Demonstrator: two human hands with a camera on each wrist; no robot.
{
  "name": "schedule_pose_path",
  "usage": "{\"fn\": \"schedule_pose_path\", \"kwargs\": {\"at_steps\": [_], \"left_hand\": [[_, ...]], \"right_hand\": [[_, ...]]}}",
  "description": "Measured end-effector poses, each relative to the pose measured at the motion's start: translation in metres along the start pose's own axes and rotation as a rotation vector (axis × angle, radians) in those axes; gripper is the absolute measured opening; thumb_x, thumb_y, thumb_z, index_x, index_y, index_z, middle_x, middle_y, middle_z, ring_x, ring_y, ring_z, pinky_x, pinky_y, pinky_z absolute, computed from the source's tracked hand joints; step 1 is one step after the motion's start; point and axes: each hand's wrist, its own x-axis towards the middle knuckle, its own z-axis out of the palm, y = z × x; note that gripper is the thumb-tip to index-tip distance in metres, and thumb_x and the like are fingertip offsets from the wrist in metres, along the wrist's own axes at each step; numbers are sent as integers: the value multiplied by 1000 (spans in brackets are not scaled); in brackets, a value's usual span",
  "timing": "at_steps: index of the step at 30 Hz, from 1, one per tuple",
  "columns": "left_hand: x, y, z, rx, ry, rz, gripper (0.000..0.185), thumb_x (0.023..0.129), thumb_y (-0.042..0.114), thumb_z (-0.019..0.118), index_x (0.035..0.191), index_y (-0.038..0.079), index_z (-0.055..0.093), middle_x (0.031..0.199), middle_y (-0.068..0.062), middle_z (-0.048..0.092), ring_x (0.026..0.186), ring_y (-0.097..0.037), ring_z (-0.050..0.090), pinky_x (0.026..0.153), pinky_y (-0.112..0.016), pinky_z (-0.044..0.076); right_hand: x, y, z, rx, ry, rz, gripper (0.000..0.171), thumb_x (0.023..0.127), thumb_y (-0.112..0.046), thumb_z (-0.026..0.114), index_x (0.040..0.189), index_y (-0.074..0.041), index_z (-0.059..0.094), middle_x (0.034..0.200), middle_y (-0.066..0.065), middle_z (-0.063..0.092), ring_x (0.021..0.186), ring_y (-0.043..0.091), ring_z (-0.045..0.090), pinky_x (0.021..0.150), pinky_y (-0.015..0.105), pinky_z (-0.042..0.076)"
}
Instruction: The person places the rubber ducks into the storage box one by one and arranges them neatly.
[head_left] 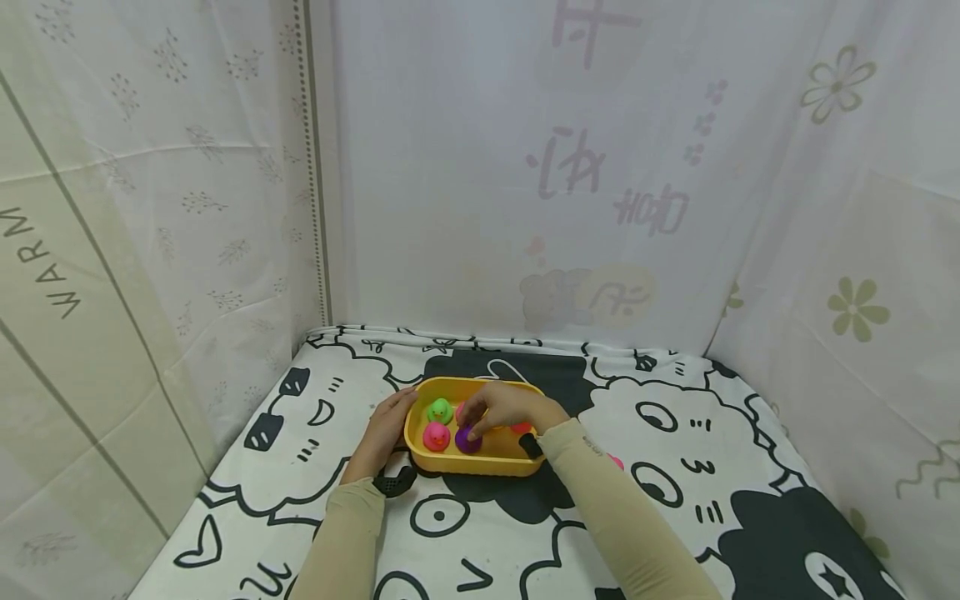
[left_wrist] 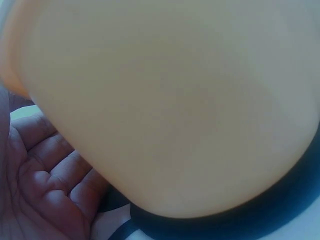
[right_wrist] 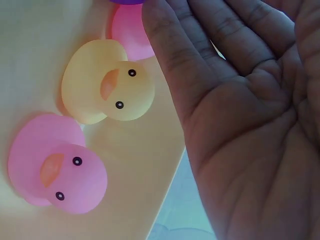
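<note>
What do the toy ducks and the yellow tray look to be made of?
The ducks, like the pink duck and yellow duck, look like soft rubber or vinyl: smooth, matte, slightly translucent, with painted eyes. The yellow tray seems moulded plastic, with rounded corners and an even dull sheen. The right hand touches the purple duck.

Tray (head_left: 480, 463) in the middle of the table (head_left: 675, 517), near the back wall. Left hand (head_left: 386, 429) against the tray's left side, on the outside. Right hand (head_left: 504, 408) over the tray, reaching in from the right, fingertips on a duck (head_left: 467, 440) at the front. Another duck (head_left: 436, 436) just left of that one. A third duck (head_left: 439, 410) behind it, near the back rim. More ducks under the right hand, partly hidden.
</note>
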Motion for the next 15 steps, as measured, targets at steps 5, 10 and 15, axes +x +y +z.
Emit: {"fn": "schedule_pose_path", "kwargs": {"at_steps": [5, 10, 15], "left_hand": [[-1, 0, 0, 2, 5, -3, 61, 101, 50, 52, 150, 14, 46, 150, -14, 49, 126, -29, 57, 89, -35, 56], [-1, -1, 1, 12, 1, 12, 60, 102, 49, 51, 150, 14, 47, 150, -14, 49, 126, -30, 57, 91, -36, 56], [-1, -1, 0, 26, 1, 11, 61, 102, 50, 51, 150, 13, 46, 152, -13, 46, 131, -30, 53, 98, -39, 52]], "right_hand": [[-2, -1, -1, -20, 22, 14, 30, 86, -16, 81, 115, -11, 75, 100, -11, 73, 96, 4, 67, 88, 23, 54], [-5, -1, -2, -26, 31, 7, 30, 87, -19, 80, 116, -11, 74, 102, -9, 74, 96, 4, 67, 86, 23, 54], [-11, -2, -5, -36, 37, -15, 29, 89, -23, 79, 115, -11, 75, 102, -9, 73, 96, 4, 66, 83, 23, 55]]}}
